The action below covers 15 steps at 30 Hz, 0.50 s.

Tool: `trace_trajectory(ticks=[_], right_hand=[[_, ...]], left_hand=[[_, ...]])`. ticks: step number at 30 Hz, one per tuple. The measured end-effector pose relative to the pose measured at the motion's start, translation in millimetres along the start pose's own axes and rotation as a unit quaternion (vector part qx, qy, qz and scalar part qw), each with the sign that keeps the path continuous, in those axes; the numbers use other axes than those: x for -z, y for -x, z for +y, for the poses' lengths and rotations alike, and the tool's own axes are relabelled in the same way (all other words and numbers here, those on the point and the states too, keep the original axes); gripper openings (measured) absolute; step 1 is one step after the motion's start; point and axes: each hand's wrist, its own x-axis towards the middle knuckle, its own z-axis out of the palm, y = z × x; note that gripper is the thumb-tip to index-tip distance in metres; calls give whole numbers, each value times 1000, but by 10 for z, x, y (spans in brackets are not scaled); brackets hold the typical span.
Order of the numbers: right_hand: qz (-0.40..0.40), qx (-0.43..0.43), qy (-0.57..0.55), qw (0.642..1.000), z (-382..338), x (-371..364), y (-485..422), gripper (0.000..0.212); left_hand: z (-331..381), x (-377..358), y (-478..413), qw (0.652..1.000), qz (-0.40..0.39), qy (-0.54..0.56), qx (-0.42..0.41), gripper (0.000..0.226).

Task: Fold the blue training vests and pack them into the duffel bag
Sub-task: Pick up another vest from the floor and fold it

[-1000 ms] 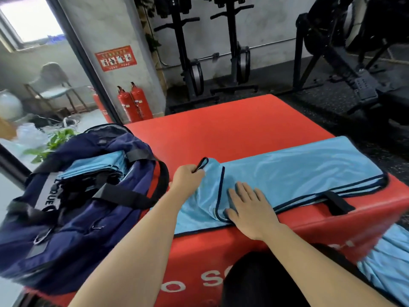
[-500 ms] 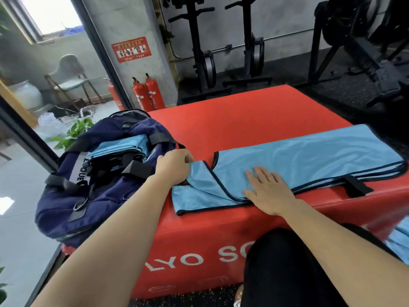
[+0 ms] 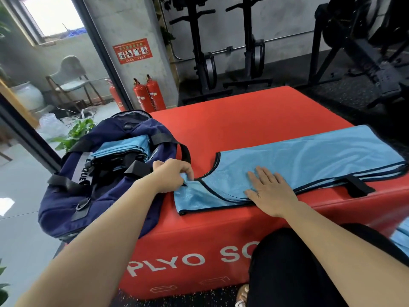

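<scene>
Vest (image 3: pixel 309 160): laid flat on red box (image 3: pixel 243 120), beside bag (image 3: pixel 115 200). Collar edge now pinched by left grip (image 3: pixel 172 173), shifted rightward. Still pressed by flat right grip (image 3: pixel 270 191). Extinguishers (image 3: pixel 148 96) behind.

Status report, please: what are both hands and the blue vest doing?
Left hand pinches vest at its trim; right hand flat on it. Vest lies lengthways on red box. Duffel bag open beside it, folded vests inside; nothing between.
</scene>
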Motion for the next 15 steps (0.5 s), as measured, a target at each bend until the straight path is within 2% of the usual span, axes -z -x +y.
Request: trace_trajectory(ticks=[3,5,7,9,11,12,15], right_hand=[[-7,-6,-7,1000,-3,7,-9,64],[-15,-7,-11,1000,-8,20,-9,64],[-24,-8,-19,1000,-18,57,-4,66],[-23,-9,-33,999,-51,108,-2,67],[-12,-10,-47,999,-132,154,2,67],[-10,-8,-51,999,-192,171,8,67],[-35,-5,-66,997,-410,170,32,68]], left_hand=[[-62,101,221,995,-24,-96,-13,35],[-46,131,305,985,21,-169,-14,29],[6,114,390,978,87,-189,0,26],[80,30,482,982,117,-134,63,21],[127,-125,542,979,109,-74,157,13],[137,-208,560,974,88,-41,206,20],[149,-358,570,941,67,122,309,61]])
